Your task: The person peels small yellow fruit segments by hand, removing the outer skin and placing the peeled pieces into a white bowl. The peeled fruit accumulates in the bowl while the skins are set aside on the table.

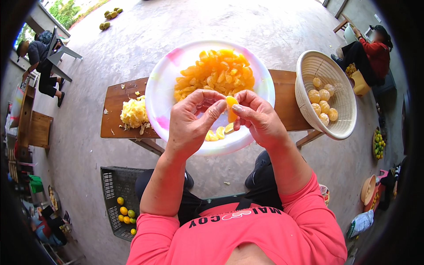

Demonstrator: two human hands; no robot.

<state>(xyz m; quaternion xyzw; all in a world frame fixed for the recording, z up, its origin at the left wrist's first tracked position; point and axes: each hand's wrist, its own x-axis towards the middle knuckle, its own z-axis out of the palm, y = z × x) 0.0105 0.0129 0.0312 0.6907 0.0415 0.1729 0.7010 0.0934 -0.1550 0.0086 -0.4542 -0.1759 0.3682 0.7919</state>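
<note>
Between the fingertips of both hands is a citrus segment (232, 114), held over the near part of a wide plastic basin (159, 79). My right hand (260, 116) pinches it between thumb and fingers. My left hand (198, 117) touches its left side with thumb and forefinger; whether it grips the segment or only a bit of its skin is not clear. A heap of peeled orange segments (222, 71) fills the basin's far part. Several paler segments (220, 132) lie near its close rim, below my hands. Pale peelings (133, 112) are piled on the wooden bench (114, 99), left of the basin.
A woven plastic basket (347, 109) with several peeled citrus fruits (314, 96) rests at the bench's right end. A dark crate (112, 185) with unpeeled fruit (123, 210) stands on the floor by my left leg. Other people sit or bend at far left, lower left and right.
</note>
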